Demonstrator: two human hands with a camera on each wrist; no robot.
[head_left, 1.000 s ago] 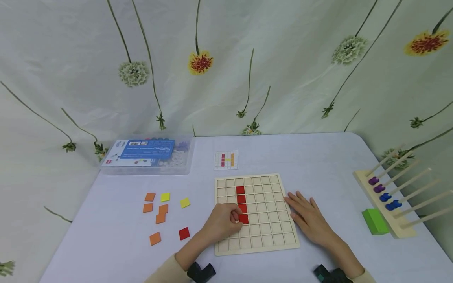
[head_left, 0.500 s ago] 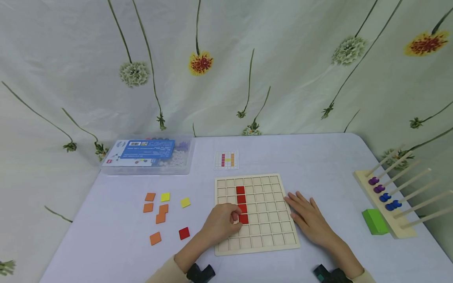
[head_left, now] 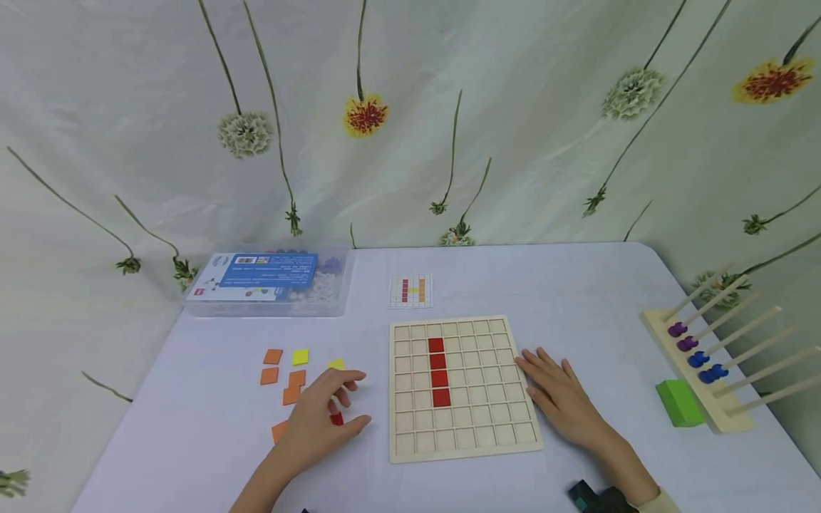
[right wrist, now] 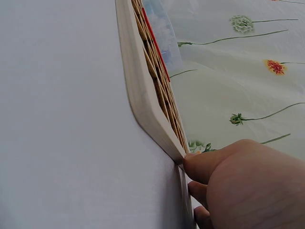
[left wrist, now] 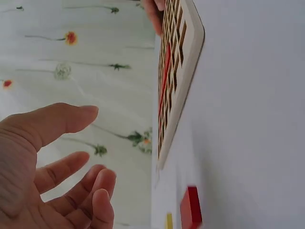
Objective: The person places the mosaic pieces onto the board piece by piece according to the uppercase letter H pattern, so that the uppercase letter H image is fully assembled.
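A: How does the left hand (head_left: pixel 314 417) stand?
B: Left of centre, in the lower half of the head view, with thumb and forefinger spread well apart and the other fingers bent. The left wrist view shows that same gap.

A: What is nearest to it?
B: A loose red tile (left wrist: pixel 191 207), apart from the fingers at the bottom of the left wrist view. In the head view the hand partly covers it.

A: And the right hand (head_left: pixel 561 399)?
B: Right of centre, laid out with its fingers slightly spread, touching the right edge of the board (head_left: pixel 471 434). In the right wrist view its thumb meets that edge near the lower right.

A: Where is the board?
B: Just below the middle of the head view. Four red tiles (head_left: pixel 438 361) sit in its third column from the left, second row to fifth.

A: The other tiles?
B: Five orange tiles (head_left: pixel 270 375) and two yellow tiles (head_left: pixel 301 356) lie left of the board, one of each partly behind the left hand.

A: Anything above the board?
B: A card (head_left: pixel 411 291) with a coloured grid, and a clear box (head_left: pixel 308 308) towards the upper left.
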